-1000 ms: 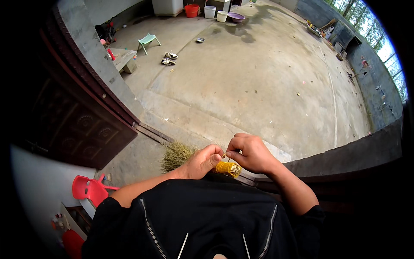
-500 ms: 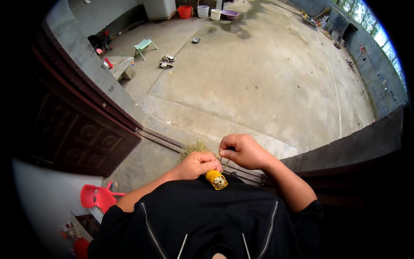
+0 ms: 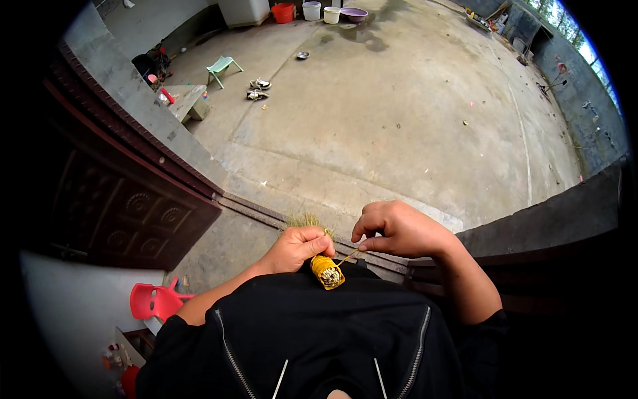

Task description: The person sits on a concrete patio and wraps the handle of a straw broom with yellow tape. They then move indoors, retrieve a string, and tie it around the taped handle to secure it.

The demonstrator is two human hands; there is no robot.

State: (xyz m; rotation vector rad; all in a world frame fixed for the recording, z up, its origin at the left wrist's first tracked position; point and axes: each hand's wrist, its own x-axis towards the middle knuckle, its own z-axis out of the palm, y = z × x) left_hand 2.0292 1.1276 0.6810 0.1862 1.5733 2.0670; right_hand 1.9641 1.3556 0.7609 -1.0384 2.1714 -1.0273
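Observation:
In front of my black top I hold a small straw whisk broom [image 3: 328,272], its cut stalk ends facing me. Yellow cord winds tightly around its handle. My left hand [image 3: 300,247] is closed around the broom just beyond the wrapped part, and the pale, wispy bristles [image 3: 304,220] stick out on its far side. From the handle a loose length of yellow cord [image 3: 348,256] runs to my right hand [image 3: 397,230], which pinches it between thumb and fingers. My right hand is to the right of the broom, apart from it.
A metal door sill [image 3: 256,211] crosses in front of me, with a dark red door [image 3: 136,213] at left. A red plastic chair [image 3: 154,301] stands lower left. Out in the concrete yard are a green stool [image 3: 222,65], shoes [image 3: 258,94], a metal bowl [image 3: 303,55] and a red bucket [image 3: 283,12].
My right hand has moved right, away from the broom, and the cord between them now shows stretched out. My left hand keeps its hold on the broom, shifted slightly left.

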